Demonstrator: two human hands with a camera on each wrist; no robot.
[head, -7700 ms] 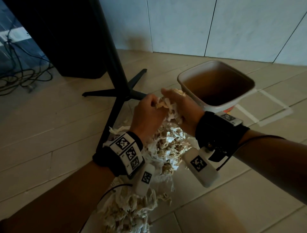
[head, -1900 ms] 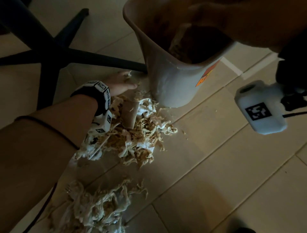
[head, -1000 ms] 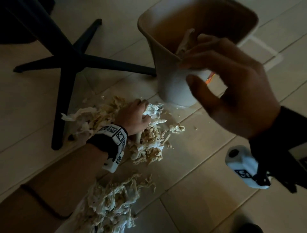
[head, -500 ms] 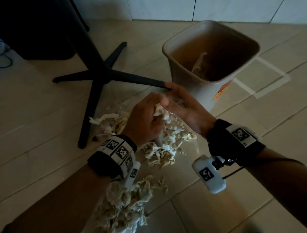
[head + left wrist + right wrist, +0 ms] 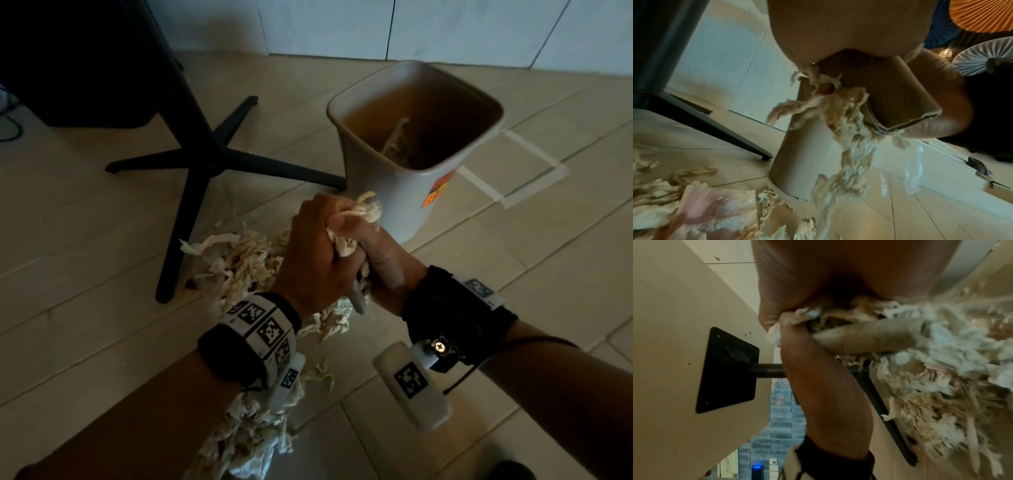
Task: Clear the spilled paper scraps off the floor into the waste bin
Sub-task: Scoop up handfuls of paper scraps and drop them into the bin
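Both hands are clasped together around a bundle of shredded paper scraps (image 5: pixel 364 211), held just above the floor and right in front of the beige waste bin (image 5: pixel 383 192). My left hand (image 5: pixel 317 250) grips it from the left and my right hand (image 5: pixel 376 263) from the right. A cardboard tube (image 5: pixel 358 302) sticks out below the clasp, and the tube (image 5: pixel 900 97) shows between the palms. Scraps (image 5: pixel 851 129) trail down from the grip. More scraps (image 5: pixel 239 260) lie on the floor under my left hand, and another heap (image 5: pixel 246 442) lies nearer to me. Some scraps (image 5: pixel 397 144) lie inside the bin.
A black table base (image 5: pixel 191 164) spreads its legs left of the bin, one leg reaching the bin's foot. White tape lines (image 5: pixel 513 168) mark the tiles right of the bin. A wall stands behind the bin. A pinkish crumpled sheet (image 5: pixel 715 207) lies among the floor scraps.
My right hand came back from the bin and joined my left hand on the pile. Both hands have since closed on a bundle and lifted it toward the bin.
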